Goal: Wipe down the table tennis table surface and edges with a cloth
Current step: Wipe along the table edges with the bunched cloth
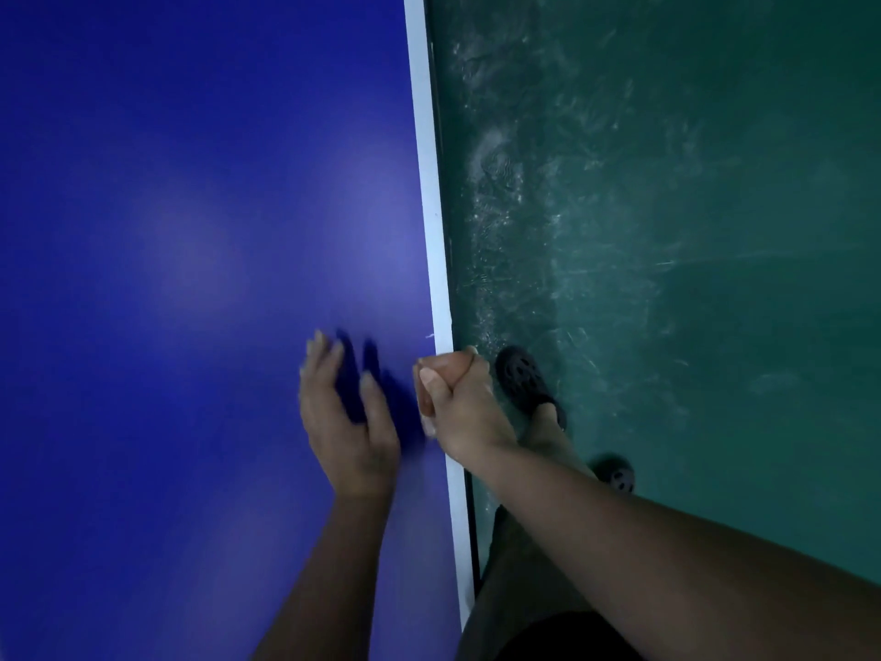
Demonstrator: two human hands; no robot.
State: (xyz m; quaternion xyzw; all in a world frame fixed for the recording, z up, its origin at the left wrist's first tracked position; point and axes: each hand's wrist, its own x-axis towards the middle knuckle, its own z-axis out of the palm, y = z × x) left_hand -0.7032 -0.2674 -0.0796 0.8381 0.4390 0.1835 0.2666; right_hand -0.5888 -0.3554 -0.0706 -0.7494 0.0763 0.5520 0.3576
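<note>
Of the cloth [428, 427], only a pale, blurred sliver on show, poking out beneath the heel of the right hand [453, 398]; too little visible to tell its long axis or which way it points. Apparently bunched inside that hand, with the fingers curled tight into a fist and the thumb laid across the top. Set right on the white edge line [431, 207] of the table [190, 207], at its right-hand border, with the knuckles reaching just past the rim. White line running lengthwise away from the person, from the bottom of the view to the top, leaning slightly left as it recedes; blue playing surface to its left, a thin dark side edge to its right. Just left of the fist, near but apart from it, the left hand [348, 422]: holding nothing, fingers loosely spread and gently curved, pointing up the table, motion-blurred, with a dark shadow on the blue beside it; impossible to tell whether touching the surface. Beyond the rim, a green floor [691, 231], scuffed with pale marks near the table. Just right of the fist, down on that floor, a foot in a dark perforated clog [522, 379]; a second clog [619, 475] nearer in.
</note>
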